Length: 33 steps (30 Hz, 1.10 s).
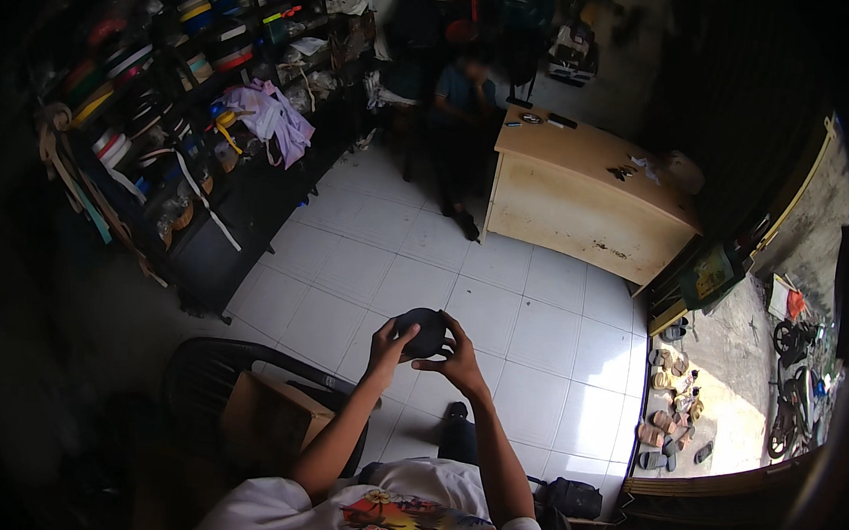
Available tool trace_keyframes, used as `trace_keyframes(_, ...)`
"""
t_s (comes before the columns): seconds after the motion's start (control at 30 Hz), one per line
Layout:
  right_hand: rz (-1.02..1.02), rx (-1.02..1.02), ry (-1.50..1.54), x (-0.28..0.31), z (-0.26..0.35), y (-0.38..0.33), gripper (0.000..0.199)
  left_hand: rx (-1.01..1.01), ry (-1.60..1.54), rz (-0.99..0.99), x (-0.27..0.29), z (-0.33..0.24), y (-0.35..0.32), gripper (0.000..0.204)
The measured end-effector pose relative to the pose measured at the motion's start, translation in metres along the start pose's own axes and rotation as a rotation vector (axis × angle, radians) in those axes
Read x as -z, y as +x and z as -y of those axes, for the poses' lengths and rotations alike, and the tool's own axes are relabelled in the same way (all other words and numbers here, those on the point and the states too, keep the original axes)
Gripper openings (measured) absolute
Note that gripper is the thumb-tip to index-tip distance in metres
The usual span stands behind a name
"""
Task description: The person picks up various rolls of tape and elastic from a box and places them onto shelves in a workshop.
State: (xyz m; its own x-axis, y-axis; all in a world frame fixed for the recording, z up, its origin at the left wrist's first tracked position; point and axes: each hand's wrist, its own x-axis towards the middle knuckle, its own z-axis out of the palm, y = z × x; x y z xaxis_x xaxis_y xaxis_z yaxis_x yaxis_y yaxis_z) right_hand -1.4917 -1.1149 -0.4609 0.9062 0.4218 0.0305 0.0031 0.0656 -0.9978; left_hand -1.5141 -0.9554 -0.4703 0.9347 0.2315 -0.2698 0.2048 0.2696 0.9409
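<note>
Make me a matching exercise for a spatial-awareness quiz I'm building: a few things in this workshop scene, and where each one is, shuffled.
Things:
1. dark round object
2. wooden desk
3. cardboard box
4. sandals

Places:
A. on the black chair at lower left
B. by the sunlit doorway at right
C. between the left hand and right hand
D. at the far side of the white tiled floor

Pairs: 1-C, 2-D, 3-A, 4-B

Dark round object [425,332], held up (between both hands)
</note>
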Motion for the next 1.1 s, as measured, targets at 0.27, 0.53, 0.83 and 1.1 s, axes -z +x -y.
trace_keyframes(0.27, 0.028, 0.106, -0.206, 0.053, 0.005, 0.196, 0.099, -0.047, -0.074, -0.152, -0.043, -0.065, 0.156, 0.045)
trace_keyframes(0.53, 0.311, 0.216, -0.346, 0.013, -0.028, 0.42, 0.098, -0.057, -0.182, -0.433, 0.025, -0.097, 0.324, 0.063)
trace_keyframes(0.83, 0.296, 0.273, -0.271, -0.032, -0.007, 0.672, 0.082, -0.334, 0.018, -0.339, 0.093, -0.216, 0.534, 0.074)
trace_keyframes(1.1, 0.143, 0.294, -0.243, -0.014, -0.001, 0.854, 0.079, -0.416, 0.057, -0.331, 0.098, -0.273, 0.731, 0.065)
